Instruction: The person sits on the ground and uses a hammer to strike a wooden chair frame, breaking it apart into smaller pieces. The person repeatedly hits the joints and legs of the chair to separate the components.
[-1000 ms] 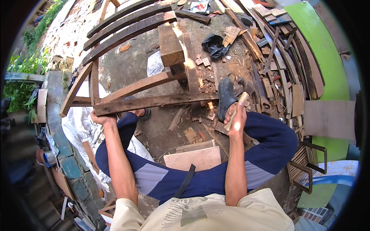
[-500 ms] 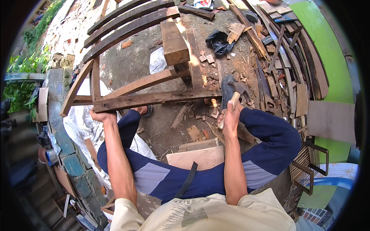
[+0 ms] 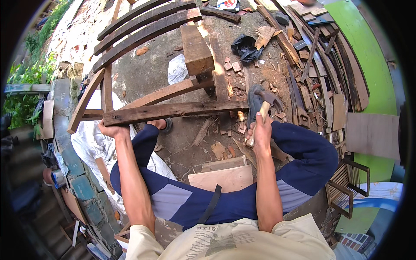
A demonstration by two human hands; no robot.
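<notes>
Outdoor work yard: bare earth floor (image 3: 143, 78) littered with chips and offcuts; green wall (image 3: 368, 65) at right, foliage at far left.

- Wooden frame (image 3: 173, 110), one: weathered rails joined at angles, lying across the ground ahead of the person's knees. Three curved slats (image 3: 143, 26) run along its far side.
- Thick wood block (image 3: 196, 50), one, resting on the frame's upper part.
- Hammer (image 3: 262, 108), one: pale wooden handle, dark head raised just beyond the frame's right end.
- Black bag (image 3: 245, 47), one; white sack (image 3: 177, 69), one.
- Plywood pieces (image 3: 223, 175), two, between the legs.
- Stacked planks (image 3: 320, 69) at right, too many to count.

Left hand (image 3: 113, 129): closed over the frame's near-left corner. Right hand (image 3: 261, 132): fist wrapped round the hammer handle, near the nearest rail's right end.
</notes>
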